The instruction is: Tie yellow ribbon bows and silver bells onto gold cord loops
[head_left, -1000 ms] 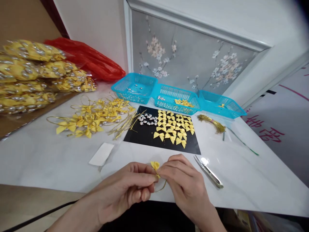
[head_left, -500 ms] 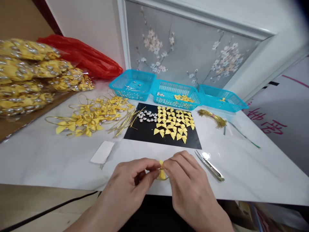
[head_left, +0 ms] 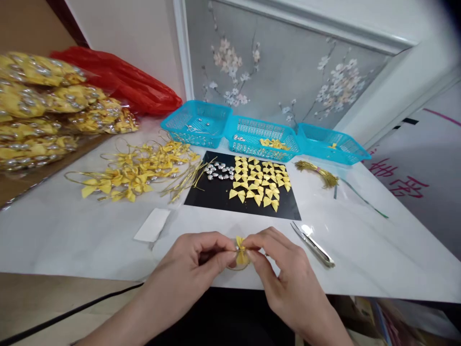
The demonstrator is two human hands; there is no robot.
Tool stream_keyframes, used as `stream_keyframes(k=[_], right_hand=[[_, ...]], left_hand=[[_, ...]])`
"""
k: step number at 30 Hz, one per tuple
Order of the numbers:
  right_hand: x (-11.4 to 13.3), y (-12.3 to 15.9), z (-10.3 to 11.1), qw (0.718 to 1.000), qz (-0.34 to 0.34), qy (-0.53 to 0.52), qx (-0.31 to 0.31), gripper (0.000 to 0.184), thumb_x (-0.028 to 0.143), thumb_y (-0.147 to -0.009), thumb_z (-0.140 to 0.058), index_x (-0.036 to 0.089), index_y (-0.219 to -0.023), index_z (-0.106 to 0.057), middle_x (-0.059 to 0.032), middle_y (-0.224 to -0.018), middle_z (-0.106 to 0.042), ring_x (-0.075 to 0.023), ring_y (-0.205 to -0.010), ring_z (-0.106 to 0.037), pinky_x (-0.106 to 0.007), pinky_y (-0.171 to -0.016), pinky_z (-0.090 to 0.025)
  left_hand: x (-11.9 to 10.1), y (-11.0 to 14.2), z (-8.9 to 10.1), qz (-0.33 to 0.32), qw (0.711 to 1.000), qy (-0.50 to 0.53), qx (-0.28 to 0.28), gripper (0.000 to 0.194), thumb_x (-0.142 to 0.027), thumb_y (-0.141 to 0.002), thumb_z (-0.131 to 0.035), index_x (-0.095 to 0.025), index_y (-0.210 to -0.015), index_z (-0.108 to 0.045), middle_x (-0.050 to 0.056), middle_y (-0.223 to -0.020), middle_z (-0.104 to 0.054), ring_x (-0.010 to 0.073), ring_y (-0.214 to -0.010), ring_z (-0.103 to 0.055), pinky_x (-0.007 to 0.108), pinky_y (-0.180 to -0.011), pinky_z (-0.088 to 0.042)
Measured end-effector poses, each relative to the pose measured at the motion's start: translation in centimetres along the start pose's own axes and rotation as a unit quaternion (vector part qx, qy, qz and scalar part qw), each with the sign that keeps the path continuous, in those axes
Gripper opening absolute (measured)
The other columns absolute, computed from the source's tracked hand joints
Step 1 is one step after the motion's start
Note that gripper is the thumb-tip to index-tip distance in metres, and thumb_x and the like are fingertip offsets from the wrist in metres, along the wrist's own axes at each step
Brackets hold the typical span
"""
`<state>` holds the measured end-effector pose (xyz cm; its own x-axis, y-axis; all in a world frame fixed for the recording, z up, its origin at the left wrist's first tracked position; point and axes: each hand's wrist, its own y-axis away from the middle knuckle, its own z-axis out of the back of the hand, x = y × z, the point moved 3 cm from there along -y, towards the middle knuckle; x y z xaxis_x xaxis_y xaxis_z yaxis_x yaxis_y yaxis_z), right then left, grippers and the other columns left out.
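Note:
Between my two hands, close to the table's front edge, is a small yellow ribbon bow (head_left: 241,257). My left hand (head_left: 203,262) pinches it from the left with thumb and forefinger, where a small silvery bead seems to show. From the right, my right hand (head_left: 284,264) pinches the bow near its middle. A thin gold cord (head_left: 236,269) loops below the bow. Farther back, a black mat (head_left: 212,198) carries rows of yellow bows (head_left: 255,180) and a cluster of silver beads (head_left: 219,171). Loose gold cords (head_left: 185,180) lie across the mat's left edge.
Tweezers (head_left: 313,245) lie right of my hands, a white card (head_left: 152,225) to the left. Finished-looking corded bows (head_left: 137,170) are heaped at left, near bagged bows (head_left: 32,105). Blue baskets (head_left: 262,149) line the back; a gold cord bundle (head_left: 319,173) rests at right.
My right hand's fingers have shifted from covering the bow to a thumb-and-forefinger pinch, so more of the bow shows. My left hand keeps its pinch. The view has shifted slightly.

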<state>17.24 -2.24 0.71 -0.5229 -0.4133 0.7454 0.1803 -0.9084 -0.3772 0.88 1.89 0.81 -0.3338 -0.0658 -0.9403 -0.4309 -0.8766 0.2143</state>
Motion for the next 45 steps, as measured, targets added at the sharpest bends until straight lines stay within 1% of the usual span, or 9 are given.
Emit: stream_keyframes(k=[9, 17, 26, 30, 34, 37, 41, 43, 45], right_hand=[[0.0, -0.1, -0.3, 1.0, 0.018, 0.016, 0.007, 0.022, 0.008, -0.098, -0.046, 0.021, -0.096, -0.063, -0.0025, -0.085, -0.066, -0.0189, -0.08, -0.056, -0.032, -0.068, -0.047], [-0.2, 0.3, -0.7, 0.998, 0.031, 0.05, 0.023, 0.018, 0.01, -0.098, -0.049, 0.019, -0.096, -0.064, -0.0045, -0.086, -0.066, -0.0205, -0.079, -0.055, -0.035, -0.069, -0.048], [-0.4, 0.3, -0.9, 0.989, 0.085, 0.117, -0.004, 0.024, 0.0, -0.092, -0.046, 0.017, -0.094, -0.062, -0.0061, -0.08, -0.066, -0.0211, -0.074, -0.055, -0.034, -0.065, -0.046], [-1.1, 0.6, -0.5, 0.993, 0.052, 0.105, -0.034, 0.021, 0.005, -0.095, -0.045, 0.019, -0.088, -0.059, -0.0034, -0.079, -0.065, -0.0188, -0.073, -0.055, -0.03, -0.065, -0.046], [-2.0, 1.3, 0.0, 0.993, -0.031, 0.07, -0.095, 0.02, 0.014, -0.097, -0.046, 0.021, -0.082, -0.056, -0.0002, -0.073, -0.059, -0.0153, -0.066, -0.055, -0.025, -0.059, -0.043], [-2.4, 1.8, -0.1, 0.989, -0.085, 0.042, -0.115, 0.021, 0.019, -0.098, -0.046, 0.022, -0.079, -0.055, 0.0013, -0.071, -0.057, -0.0137, -0.061, -0.052, -0.024, -0.055, -0.041], [-2.3, 2.1, -0.3, 0.988, -0.099, -0.005, -0.116, 0.023, 0.022, -0.098, -0.045, 0.021, -0.078, -0.055, 0.0018, -0.068, -0.054, -0.0128, -0.059, -0.05, -0.023, -0.053, -0.04], [-2.3, 2.2, -0.3, 0.988, -0.099, -0.022, -0.117, 0.023, 0.022, -0.098, -0.045, 0.021, -0.078, -0.056, 0.0017, -0.068, -0.054, -0.0125, -0.058, -0.049, -0.022, -0.053, -0.04], [-2.3, 2.2, -0.3, 0.988, -0.098, -0.036, -0.118, 0.023, 0.023, -0.098, -0.045, 0.02, -0.078, -0.056, 0.0014, -0.068, -0.053, -0.0124, -0.059, -0.049, -0.023, -0.053, -0.04]], left_hand=[[0.1, 0.2, -0.1, -0.003, 1.0, -0.018, -0.007, 0.02, -0.027, -0.084, -0.059, -0.021, -0.071, -0.073, -0.004, -0.067, -0.071, 0.0139, -0.067, -0.063, 0.021, -0.063, -0.045], [0.6, 0.3, -0.1, -0.035, 0.99, -0.134, -0.025, 0.024, -0.03, -0.089, -0.053, -0.023, -0.078, -0.073, -0.002, -0.068, -0.073, 0.0174, -0.066, -0.066, 0.026, -0.063, -0.048], [0.9, -0.2, -0.8, -0.069, 0.988, -0.137, -0.024, 0.023, -0.023, -0.088, -0.053, -0.022, -0.077, -0.073, -0.002, -0.067, -0.073, 0.0166, -0.064, -0.066, 0.025, -0.062, -0.049], [1.1, -0.6, -0.5, -0.053, 0.99, -0.13, -0.033, 0.02, -0.03, -0.09, -0.055, -0.023, -0.086, -0.074, -0.002, -0.078, -0.076, 0.0176, -0.07, -0.067, 0.027, -0.065, -0.05], [1.2, -0.8, -0.1, -0.061, 0.977, -0.195, -0.065, 0.02, -0.028, -0.091, -0.052, -0.022, -0.089, -0.071, 0.001, -0.089, -0.074, 0.0189, -0.079, -0.067, 0.029, -0.07, -0.049], [1.0, -1.1, -0.7, -0.078, 0.968, -0.233, -0.055, 0.019, -0.022, -0.092, -0.049, -0.022, -0.095, -0.068, 0.002, -0.098, -0.07, 0.0191, -0.083, -0.066, 0.031, -0.074, -0.05], [0.5, -2.3, -1.9, -0.099, 0.953, -0.284, -0.018, 0.025, -0.02, -0.093, -0.046, -0.021, -0.111, -0.064, 0.006, -0.107, -0.065, 0.0223, -0.092, -0.064, 0.037, -0.084, -0.049], [0.4, -2.9, -2.2, -0.102, 0.948, -0.302, -0.003, 0.023, -0.019, -0.09, -0.051, -0.019, -0.108, -0.065, 0.007, -0.106, -0.064, 0.0238, -0.092, -0.064, 0.039, -0.085, -0.049], [0.4, -3.3, -2.3, -0.106, 0.946, -0.307, 0.007, 0.015, -0.019, -0.088, -0.053, -0.019, -0.095, -0.066, 0.006, -0.101, -0.063, 0.0233, -0.088, -0.063, 0.039, -0.082, -0.048]])
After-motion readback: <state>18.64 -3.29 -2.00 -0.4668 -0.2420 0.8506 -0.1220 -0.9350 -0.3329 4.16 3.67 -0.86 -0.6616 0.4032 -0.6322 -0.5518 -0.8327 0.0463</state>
